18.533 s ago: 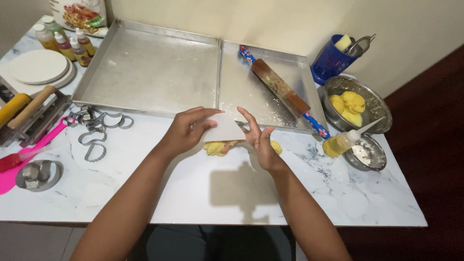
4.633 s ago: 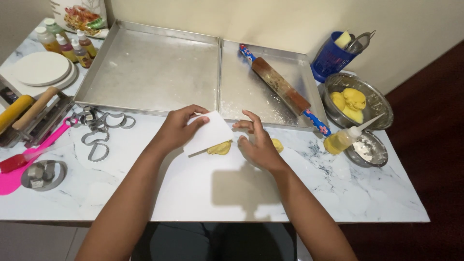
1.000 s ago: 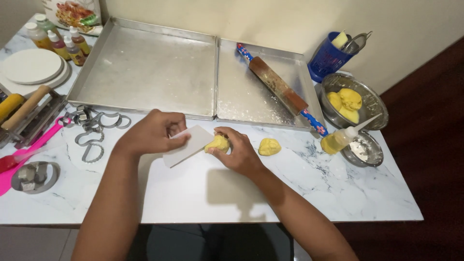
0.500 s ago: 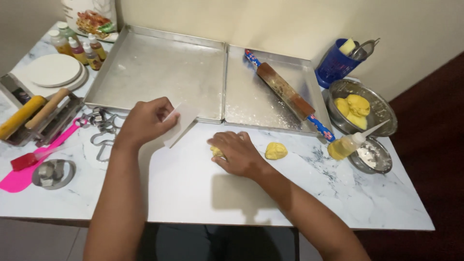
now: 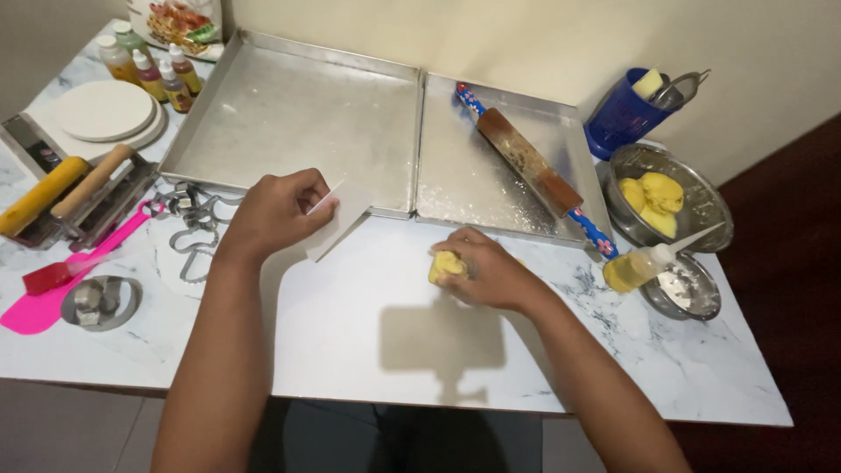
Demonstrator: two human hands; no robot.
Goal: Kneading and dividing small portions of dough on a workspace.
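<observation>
This is a home kitchen set up for baking: a marble-patterned worktop [image 5: 666,368] carries two metal baking trays [image 5: 298,105], a rolling pin [image 5: 530,164], cookie cutters [image 5: 194,229], food-colouring bottles [image 5: 144,70], a pink spatula [image 5: 61,280] and a steel bowl of yellow dough [image 5: 653,197].

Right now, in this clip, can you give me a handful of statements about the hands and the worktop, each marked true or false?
1. The right hand grips a lump of yellow dough on the marble worktop. True.
2. The left hand holds a pink spatula. False: it holds a white scraper card; the pink spatula lies untouched at the left.
3. The rolling pin lies in the right-hand baking tray. True.
4. The steel bowl at the right is empty. False: it holds more yellow dough.
5. The two hands touch each other. False: they are apart.
</observation>
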